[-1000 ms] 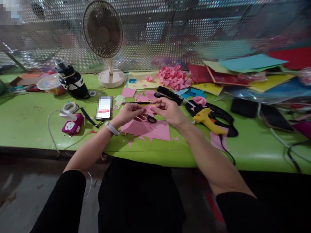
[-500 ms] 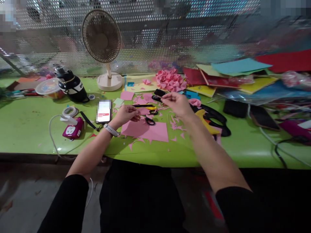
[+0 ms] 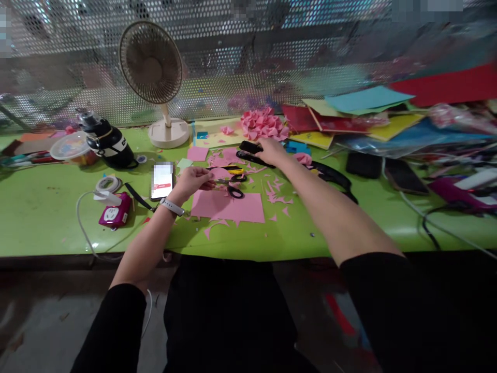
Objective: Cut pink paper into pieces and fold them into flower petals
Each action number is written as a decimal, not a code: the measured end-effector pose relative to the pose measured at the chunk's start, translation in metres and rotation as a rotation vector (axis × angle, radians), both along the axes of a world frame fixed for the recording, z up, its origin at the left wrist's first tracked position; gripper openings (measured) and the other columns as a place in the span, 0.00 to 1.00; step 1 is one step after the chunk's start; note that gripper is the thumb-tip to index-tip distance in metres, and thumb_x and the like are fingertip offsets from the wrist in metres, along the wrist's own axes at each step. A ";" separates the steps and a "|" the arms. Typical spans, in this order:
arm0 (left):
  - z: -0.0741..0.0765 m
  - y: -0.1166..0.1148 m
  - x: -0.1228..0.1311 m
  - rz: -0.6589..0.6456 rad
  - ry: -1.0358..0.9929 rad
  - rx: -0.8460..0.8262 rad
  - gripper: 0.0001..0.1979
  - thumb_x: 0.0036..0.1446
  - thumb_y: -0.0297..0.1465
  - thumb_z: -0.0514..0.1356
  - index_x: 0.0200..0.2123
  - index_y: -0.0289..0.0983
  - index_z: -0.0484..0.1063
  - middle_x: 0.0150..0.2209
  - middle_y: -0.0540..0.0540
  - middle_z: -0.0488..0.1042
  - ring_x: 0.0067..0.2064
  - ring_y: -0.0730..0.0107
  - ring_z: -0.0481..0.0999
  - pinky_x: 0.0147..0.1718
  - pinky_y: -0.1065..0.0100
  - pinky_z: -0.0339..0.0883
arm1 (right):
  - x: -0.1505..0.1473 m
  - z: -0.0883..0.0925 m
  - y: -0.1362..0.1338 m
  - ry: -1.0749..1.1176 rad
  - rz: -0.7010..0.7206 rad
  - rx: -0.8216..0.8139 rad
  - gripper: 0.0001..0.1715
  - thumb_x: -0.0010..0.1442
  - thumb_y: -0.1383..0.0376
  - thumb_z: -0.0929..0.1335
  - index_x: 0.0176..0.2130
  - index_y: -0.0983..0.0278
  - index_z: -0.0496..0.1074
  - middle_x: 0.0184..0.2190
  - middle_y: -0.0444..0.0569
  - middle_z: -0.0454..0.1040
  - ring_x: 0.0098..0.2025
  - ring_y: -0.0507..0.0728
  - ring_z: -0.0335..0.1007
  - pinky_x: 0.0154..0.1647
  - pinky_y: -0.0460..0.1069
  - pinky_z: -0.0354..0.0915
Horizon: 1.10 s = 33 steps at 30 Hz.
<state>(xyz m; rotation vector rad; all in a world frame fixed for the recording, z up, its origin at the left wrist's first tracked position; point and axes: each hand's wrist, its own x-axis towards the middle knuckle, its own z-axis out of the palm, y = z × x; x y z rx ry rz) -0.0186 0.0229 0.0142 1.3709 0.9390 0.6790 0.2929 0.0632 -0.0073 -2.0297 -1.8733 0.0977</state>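
Farther forward than before, the right hand (image 3: 272, 151) has moved to the black stapler (image 3: 250, 147), though whether its partly hidden fingers grip it I cannot tell, while the left hand (image 3: 193, 182) pinches a pink paper piece (image 3: 219, 174) at its fingertips, near the scissors (image 3: 229, 182).

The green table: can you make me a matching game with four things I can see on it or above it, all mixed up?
1. fan
2. scissors
3. bottle
4. right hand

A. black loop handles, by the pink sheet
B. at the black stapler
C. black with a white band
D. round head, pale base

Pairs: 1-D, 2-A, 3-C, 4-B
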 end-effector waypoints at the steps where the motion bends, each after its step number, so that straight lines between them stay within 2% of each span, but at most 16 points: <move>1: 0.001 0.000 -0.001 0.010 -0.005 -0.002 0.12 0.52 0.34 0.71 0.31 0.30 0.75 0.26 0.42 0.79 0.28 0.71 0.80 0.36 0.66 0.78 | 0.001 0.003 -0.001 0.012 0.002 0.025 0.21 0.53 0.68 0.72 0.48 0.68 0.74 0.46 0.62 0.78 0.48 0.70 0.73 0.48 0.59 0.66; 4: 0.005 0.002 -0.005 0.047 -0.021 -0.007 0.11 0.52 0.32 0.70 0.31 0.30 0.76 0.26 0.43 0.79 0.27 0.72 0.80 0.37 0.67 0.78 | 0.003 0.021 -0.011 0.059 0.024 0.136 0.22 0.54 0.68 0.72 0.49 0.67 0.74 0.48 0.61 0.77 0.48 0.70 0.72 0.49 0.60 0.66; 6: 0.008 0.005 -0.008 0.083 -0.042 -0.003 0.11 0.52 0.32 0.71 0.32 0.30 0.76 0.27 0.43 0.79 0.28 0.73 0.80 0.38 0.67 0.78 | 0.002 0.034 -0.026 0.121 0.089 0.187 0.22 0.53 0.67 0.73 0.48 0.64 0.75 0.47 0.58 0.78 0.47 0.69 0.73 0.48 0.60 0.66; 9: 0.013 0.010 -0.013 0.126 -0.070 0.005 0.11 0.51 0.32 0.71 0.32 0.31 0.76 0.28 0.44 0.80 0.29 0.74 0.80 0.40 0.68 0.77 | -0.010 0.046 -0.064 0.235 0.279 0.089 0.19 0.49 0.65 0.76 0.43 0.59 0.77 0.41 0.52 0.79 0.42 0.67 0.74 0.44 0.60 0.67; 13: 0.020 0.005 -0.013 0.069 -0.016 -0.017 0.10 0.50 0.31 0.71 0.30 0.30 0.76 0.28 0.44 0.80 0.29 0.73 0.80 0.41 0.67 0.77 | -0.039 0.037 -0.123 0.246 0.479 -0.088 0.16 0.51 0.64 0.74 0.43 0.55 0.78 0.41 0.49 0.79 0.41 0.64 0.74 0.40 0.57 0.67; 17: 0.021 -0.018 -0.011 -0.038 0.094 -0.057 0.07 0.54 0.28 0.69 0.30 0.30 0.76 0.28 0.41 0.80 0.29 0.71 0.80 0.43 0.62 0.77 | -0.059 0.019 -0.158 0.244 0.518 -0.101 0.17 0.50 0.64 0.74 0.43 0.54 0.78 0.42 0.49 0.79 0.42 0.65 0.74 0.40 0.57 0.67; 20: 0.011 -0.036 -0.014 -0.076 0.147 -0.114 0.06 0.54 0.27 0.68 0.30 0.29 0.75 0.27 0.40 0.80 0.28 0.71 0.80 0.42 0.62 0.77 | -0.062 0.012 -0.166 0.229 0.515 -0.078 0.16 0.51 0.65 0.72 0.42 0.55 0.77 0.42 0.49 0.79 0.44 0.66 0.74 0.42 0.59 0.67; 25: -0.010 -0.057 -0.013 -0.008 0.129 -0.215 0.06 0.54 0.24 0.68 0.31 0.28 0.74 0.25 0.42 0.79 0.27 0.73 0.80 0.38 0.67 0.77 | -0.061 0.010 -0.168 0.150 0.525 -0.066 0.17 0.55 0.63 0.70 0.47 0.56 0.76 0.47 0.52 0.78 0.48 0.68 0.73 0.47 0.62 0.67; 33: -0.024 -0.066 -0.002 0.085 0.122 -0.158 0.07 0.57 0.21 0.65 0.27 0.29 0.72 0.24 0.46 0.78 0.25 0.75 0.78 0.37 0.67 0.76 | -0.063 0.010 -0.172 0.053 0.531 -0.054 0.19 0.58 0.61 0.67 0.50 0.58 0.74 0.49 0.54 0.78 0.49 0.67 0.73 0.49 0.62 0.68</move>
